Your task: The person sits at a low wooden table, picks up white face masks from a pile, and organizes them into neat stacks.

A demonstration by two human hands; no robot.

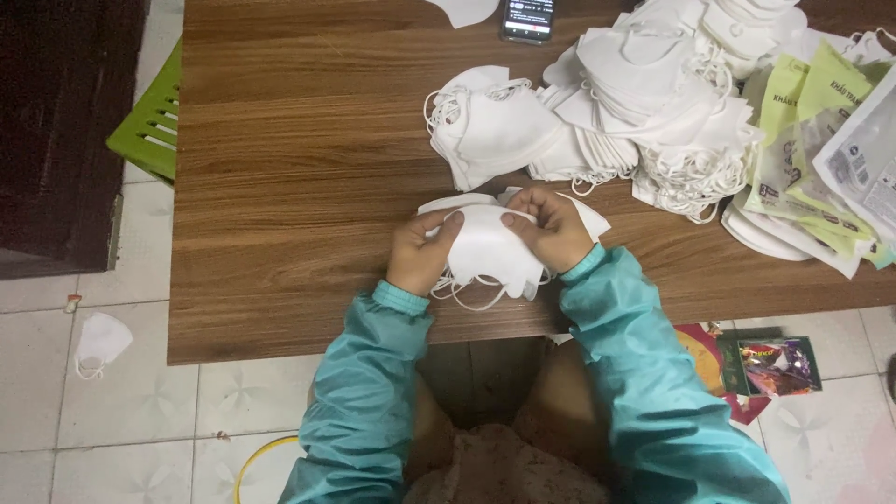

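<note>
A small stack of white face masks [490,245] with loose ear loops rests near the front edge of the wooden table [289,187]. My left hand [422,252] grips the stack's left side, thumb on top. My right hand [551,229] grips its right side, thumb pressed on the top mask. Both arms wear teal sleeves. Beyond my hands lies a big heap of white masks [616,103], spread over the table's back right.
Green and clear packets [821,149] lie at the table's right edge. A phone [527,19] rests at the back. On the tiled floor: a fallen mask [101,341] at left, a green plastic stool [149,121], colourful packets [775,366] at right.
</note>
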